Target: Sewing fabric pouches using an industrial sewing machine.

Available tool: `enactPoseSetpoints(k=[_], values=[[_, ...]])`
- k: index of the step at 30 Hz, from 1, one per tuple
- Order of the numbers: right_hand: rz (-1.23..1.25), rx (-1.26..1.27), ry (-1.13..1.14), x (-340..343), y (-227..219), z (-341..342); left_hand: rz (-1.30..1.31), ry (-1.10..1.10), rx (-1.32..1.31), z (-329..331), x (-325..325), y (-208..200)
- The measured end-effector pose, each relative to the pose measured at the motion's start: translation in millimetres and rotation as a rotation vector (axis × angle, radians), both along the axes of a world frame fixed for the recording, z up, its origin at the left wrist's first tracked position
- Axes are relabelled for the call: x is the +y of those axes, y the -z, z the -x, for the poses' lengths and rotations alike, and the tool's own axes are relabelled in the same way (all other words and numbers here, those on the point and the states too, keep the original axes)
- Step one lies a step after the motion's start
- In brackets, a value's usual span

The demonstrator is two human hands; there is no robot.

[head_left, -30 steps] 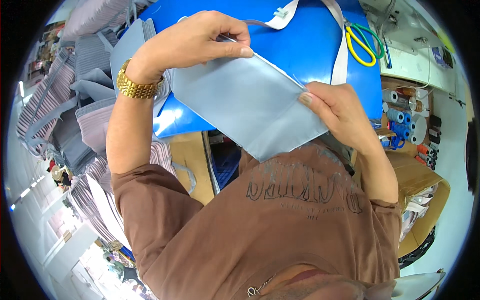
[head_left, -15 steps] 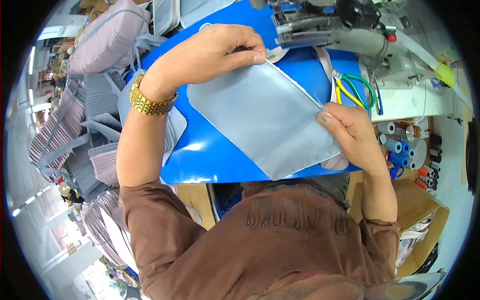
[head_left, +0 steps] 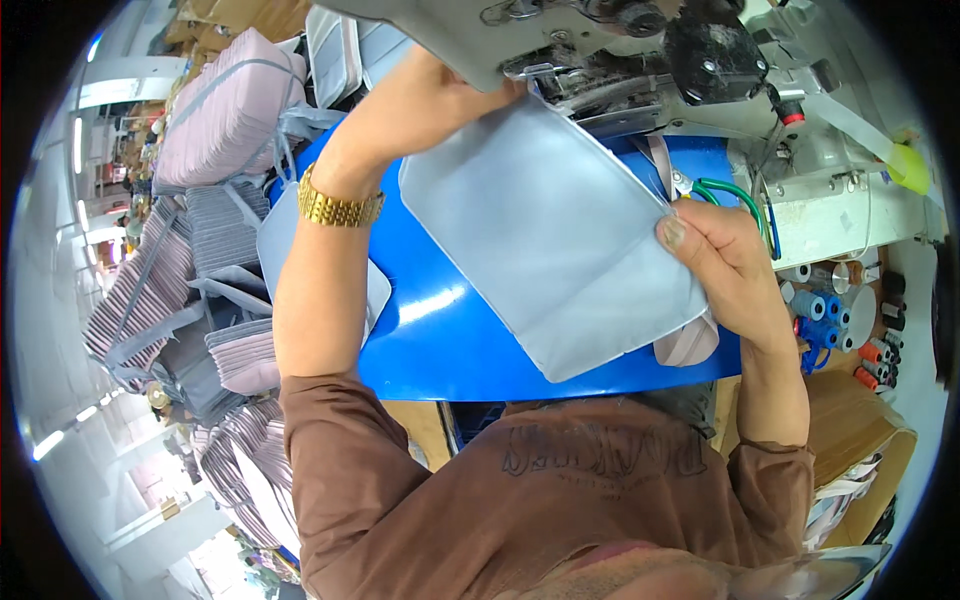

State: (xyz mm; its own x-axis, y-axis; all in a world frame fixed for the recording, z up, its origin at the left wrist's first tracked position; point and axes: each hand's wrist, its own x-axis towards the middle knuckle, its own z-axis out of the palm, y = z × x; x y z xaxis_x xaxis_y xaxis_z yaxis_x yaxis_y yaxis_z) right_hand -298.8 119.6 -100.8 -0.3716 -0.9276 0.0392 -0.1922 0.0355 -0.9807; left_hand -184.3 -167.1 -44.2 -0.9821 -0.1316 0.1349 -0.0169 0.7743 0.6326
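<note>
A flat pale grey-blue fabric panel with a thin seamed border slants across the space between my hands, above the blue tabletop. At its far left corner, my left hand grips the edge, close under the grey sewing machine; its fingertips are partly hidden there. My right hand pinches the right end of the long upper edge between thumb and fingers. Scissors with green handles lie just beyond the right hand. Below that hand is a roll of pale pinkish tape.
Tied stacks of pink and grey pieces crowd the left side. Thread spools stand at the right, above an open cardboard box. The machine's dark metal parts overhang the far side of the table.
The panel's far left corner has come up to the sewing machine, with both hands still on the panel. The view has shifted, and more of the machine shows at the top.
</note>
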Motion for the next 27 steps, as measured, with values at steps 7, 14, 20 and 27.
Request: enactPoseSetpoints(k=[7,14,20,27], values=[[0.087,-0.354,0.140,-15,12,-40,0.513,0.213,0.203,19,-40,7],[0.143,-0.173,0.186,-36,7,-43,0.425,0.033,0.098,19,-46,4],[0.134,-0.363,0.179,-59,-1,-45,0.255,-0.079,0.297,11,-44,8],[0.212,-0.062,0.257,-76,15,-28,-0.036,-0.583,0.564,-36,55,38]])
